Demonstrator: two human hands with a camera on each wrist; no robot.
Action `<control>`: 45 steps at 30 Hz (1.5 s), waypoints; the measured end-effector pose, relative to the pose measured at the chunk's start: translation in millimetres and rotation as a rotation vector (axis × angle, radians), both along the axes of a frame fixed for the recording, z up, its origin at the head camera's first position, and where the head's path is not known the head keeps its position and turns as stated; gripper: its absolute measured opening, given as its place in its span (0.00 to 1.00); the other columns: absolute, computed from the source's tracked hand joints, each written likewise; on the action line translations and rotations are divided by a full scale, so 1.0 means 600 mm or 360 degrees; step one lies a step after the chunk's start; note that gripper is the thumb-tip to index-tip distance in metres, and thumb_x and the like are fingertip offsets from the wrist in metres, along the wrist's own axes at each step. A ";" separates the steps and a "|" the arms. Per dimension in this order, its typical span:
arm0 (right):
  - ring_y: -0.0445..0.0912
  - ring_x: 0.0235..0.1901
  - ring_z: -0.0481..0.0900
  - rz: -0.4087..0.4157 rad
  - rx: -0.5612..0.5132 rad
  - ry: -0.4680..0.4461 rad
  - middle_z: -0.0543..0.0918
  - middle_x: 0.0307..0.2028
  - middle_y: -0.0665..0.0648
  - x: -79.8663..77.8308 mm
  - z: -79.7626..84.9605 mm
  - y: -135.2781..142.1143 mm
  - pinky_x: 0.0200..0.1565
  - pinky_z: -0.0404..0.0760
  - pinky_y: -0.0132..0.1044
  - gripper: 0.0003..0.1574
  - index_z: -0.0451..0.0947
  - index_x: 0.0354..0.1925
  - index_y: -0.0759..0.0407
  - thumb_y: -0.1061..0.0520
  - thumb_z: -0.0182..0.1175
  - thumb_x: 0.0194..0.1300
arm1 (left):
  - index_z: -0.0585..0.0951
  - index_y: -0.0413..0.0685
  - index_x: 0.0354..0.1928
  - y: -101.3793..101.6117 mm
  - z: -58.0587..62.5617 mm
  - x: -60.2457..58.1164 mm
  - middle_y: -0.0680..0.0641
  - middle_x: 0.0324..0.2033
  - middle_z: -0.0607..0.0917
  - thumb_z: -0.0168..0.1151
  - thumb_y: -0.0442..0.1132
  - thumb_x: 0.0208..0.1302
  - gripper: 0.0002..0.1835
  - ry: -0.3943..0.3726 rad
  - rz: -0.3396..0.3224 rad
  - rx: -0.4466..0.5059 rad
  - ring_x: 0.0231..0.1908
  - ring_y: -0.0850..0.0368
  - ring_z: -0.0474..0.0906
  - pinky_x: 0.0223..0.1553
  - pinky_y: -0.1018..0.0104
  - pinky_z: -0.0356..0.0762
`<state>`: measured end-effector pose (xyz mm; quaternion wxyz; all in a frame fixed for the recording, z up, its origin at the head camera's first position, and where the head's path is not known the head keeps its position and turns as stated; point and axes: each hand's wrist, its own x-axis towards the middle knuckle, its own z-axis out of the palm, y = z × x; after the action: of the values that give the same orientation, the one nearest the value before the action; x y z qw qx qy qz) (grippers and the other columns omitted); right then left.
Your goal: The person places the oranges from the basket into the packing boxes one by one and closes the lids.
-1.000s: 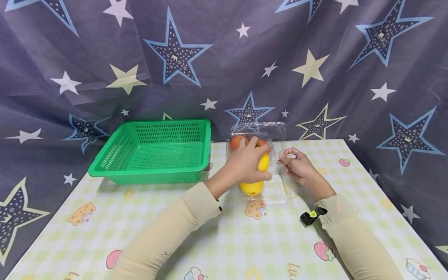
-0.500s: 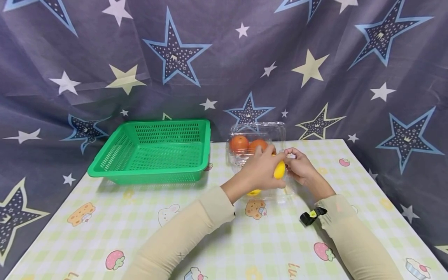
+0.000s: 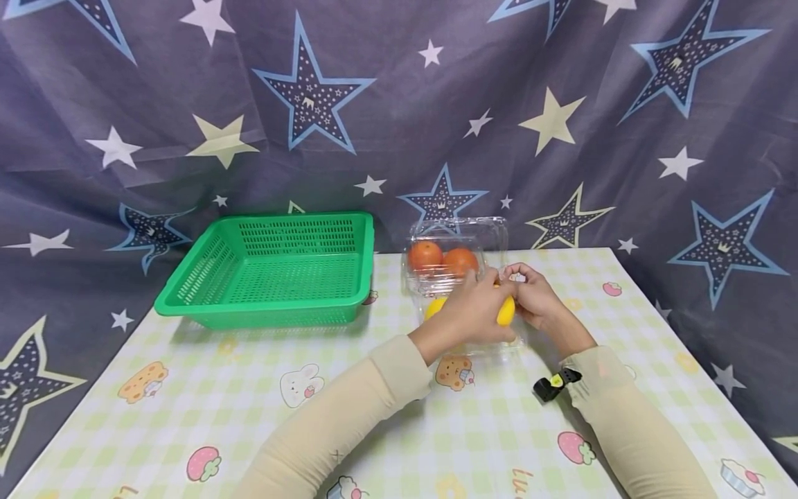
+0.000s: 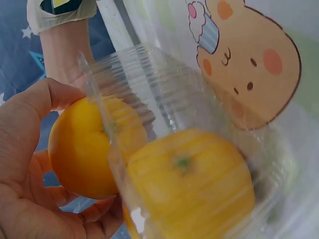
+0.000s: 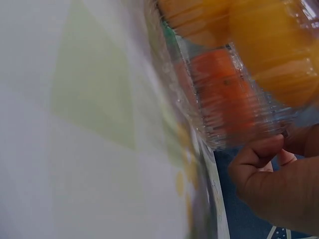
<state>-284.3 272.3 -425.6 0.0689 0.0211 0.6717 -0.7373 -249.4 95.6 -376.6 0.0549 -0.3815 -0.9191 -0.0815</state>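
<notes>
My left hand (image 3: pixel 476 312) holds a round yellow fruit (image 4: pixel 84 144), with thumb and fingers curled round it. It is low at the right side of a clear plastic clamshell box (image 4: pixel 149 64), partly seen through the box's ribbed wall. A second yellow fruit (image 4: pixel 194 184) with a green stem mark sits inside the box. Two orange-red fruits (image 3: pixel 425 256) lie at the box's far end, under the raised clear lid (image 3: pixel 492 227). My right hand (image 3: pixel 537 299) pinches the box's right edge between thumb and forefinger, seen close in the right wrist view.
A green perforated plastic basket (image 3: pixel 268 305) stands on the left of the table, with nothing in it. The cloth-covered table (image 3: pixel 374 416) ends at a star-patterned curtain (image 3: pixel 386 104). A black strap (image 3: pixel 557 384) is on my right wrist.
My left hand has moved right and slightly toward me with the yellow fruit, uncovering both orange-red fruits at the far end. The right hand stays at the box's edge.
</notes>
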 end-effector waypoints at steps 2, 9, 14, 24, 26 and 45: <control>0.39 0.24 0.71 0.0004 -0.0001 -0.0001 0.73 0.40 0.55 0.001 0.001 0.000 0.25 0.73 0.30 0.10 0.66 0.47 0.60 0.70 0.53 0.71 | 0.75 0.66 0.67 0.002 -0.004 0.001 0.50 0.53 0.74 0.71 0.61 0.55 0.36 -0.0007 -0.0001 -0.0005 0.45 0.50 0.66 0.40 0.63 0.71; 0.40 0.28 0.77 0.0006 -0.0009 -0.0007 0.74 0.41 0.56 -0.001 0.002 0.001 0.29 0.79 0.31 0.05 0.68 0.44 0.57 0.65 0.54 0.75 | 0.76 0.63 0.67 0.004 -0.011 0.007 0.50 0.59 0.72 0.71 0.57 0.56 0.35 -0.0107 0.0030 0.0040 0.53 0.48 0.66 0.39 0.62 0.74; 0.40 0.28 0.77 0.0017 -0.0032 -0.0022 0.76 0.39 0.53 -0.002 0.000 0.004 0.30 0.79 0.30 0.04 0.68 0.44 0.57 0.65 0.52 0.77 | 0.77 0.62 0.68 0.008 -0.015 0.007 0.48 0.63 0.72 0.70 0.56 0.57 0.34 -0.0108 0.0037 -0.0019 0.57 0.45 0.68 0.44 0.60 0.77; 0.39 0.29 0.78 0.0031 -0.0033 -0.0063 0.77 0.39 0.53 -0.003 -0.002 0.006 0.30 0.76 0.30 0.03 0.68 0.43 0.59 0.62 0.49 0.80 | 0.75 0.60 0.71 0.013 -0.017 0.009 0.44 0.72 0.67 0.70 0.56 0.59 0.37 -0.0137 0.0035 -0.0111 0.72 0.33 0.60 0.61 0.47 0.76; 0.39 0.28 0.77 0.0030 -0.0027 -0.0071 0.78 0.39 0.52 -0.004 -0.003 0.006 0.29 0.75 0.30 0.03 0.68 0.43 0.59 0.61 0.50 0.80 | 0.74 0.59 0.71 0.012 -0.017 0.008 0.44 0.72 0.67 0.70 0.56 0.59 0.37 -0.0146 0.0028 -0.0111 0.72 0.33 0.60 0.62 0.46 0.75; 0.40 0.24 0.71 0.0051 -0.0004 -0.0067 0.81 0.33 0.50 -0.005 -0.004 0.009 0.26 0.69 0.31 0.05 0.68 0.42 0.56 0.58 0.53 0.79 | 0.78 0.59 0.68 -0.005 -0.024 -0.002 0.44 0.69 0.72 0.62 0.60 0.69 0.29 -0.0162 -0.0064 -0.0079 0.69 0.41 0.66 0.68 0.49 0.69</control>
<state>-287.2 277.9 -428.2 0.0948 0.0257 0.6696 -0.7362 -250.6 92.6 -391.1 -0.0030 -0.3966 -0.9146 -0.0790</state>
